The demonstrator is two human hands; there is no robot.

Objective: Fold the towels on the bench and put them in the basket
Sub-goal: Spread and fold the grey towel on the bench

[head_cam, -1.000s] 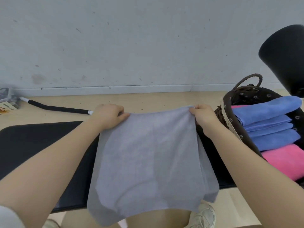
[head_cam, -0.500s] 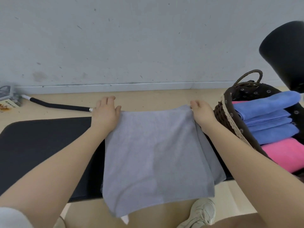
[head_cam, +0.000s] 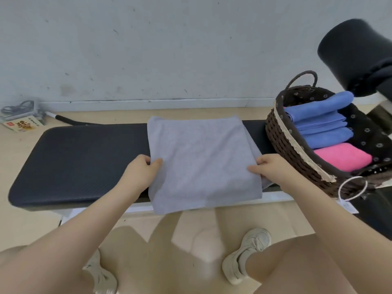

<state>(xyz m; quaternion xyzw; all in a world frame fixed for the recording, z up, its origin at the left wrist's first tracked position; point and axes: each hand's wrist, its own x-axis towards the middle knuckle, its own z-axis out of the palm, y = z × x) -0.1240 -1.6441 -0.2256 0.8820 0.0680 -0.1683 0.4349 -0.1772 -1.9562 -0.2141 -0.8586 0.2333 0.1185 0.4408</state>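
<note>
Towel: the grey towel [head_cam: 203,162] lies folded across the middle of the black padded surface [head_cam: 84,158], its near edge hanging over the front; soft, matte, roughly square, with a lower layer peeking out on the right.
Left grip: the left hand [head_cam: 142,172] pinches the towel's left edge, likely to lift it for another fold.
Right grip: the right hand [head_cam: 269,168] pinches the right edge, matching the left so the fold stays even.
Basket: the woven basket [head_cam: 284,143] stands just beside the towel on the right, within easy reach, already holding folded blue towels [head_cam: 322,122] and a pink towel [head_cam: 343,155].
</note>
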